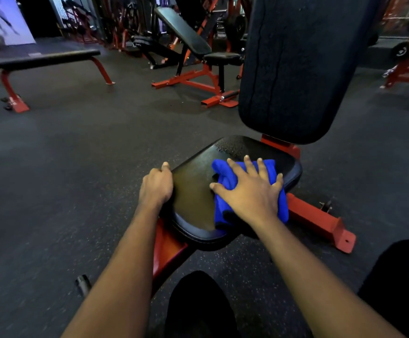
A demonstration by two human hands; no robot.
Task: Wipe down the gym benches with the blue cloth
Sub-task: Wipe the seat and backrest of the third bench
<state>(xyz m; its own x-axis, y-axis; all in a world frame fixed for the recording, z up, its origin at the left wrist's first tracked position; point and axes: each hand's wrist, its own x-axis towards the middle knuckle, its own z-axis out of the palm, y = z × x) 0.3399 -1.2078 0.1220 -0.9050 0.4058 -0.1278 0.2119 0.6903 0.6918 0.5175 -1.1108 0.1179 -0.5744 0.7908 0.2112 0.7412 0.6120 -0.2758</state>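
Observation:
A black padded bench seat (196,198) on a red frame is right in front of me, with its upright black back pad (296,69) rising behind it. The folded blue cloth (225,176) lies on the right half of the seat. My right hand (249,191) presses flat on the cloth with fingers spread. My left hand (156,186) grips the seat's left edge, fingers curled over the rim. Small wet droplets show on the seat's far corner (230,146).
A flat black bench (42,59) on red legs stands at the far left. An incline bench (186,32) with a red base stands behind, centre. The near bench's red foot (325,223) sticks out to the right. Dark speckled rubber floor (76,154) lies all around. My knees are at the bottom.

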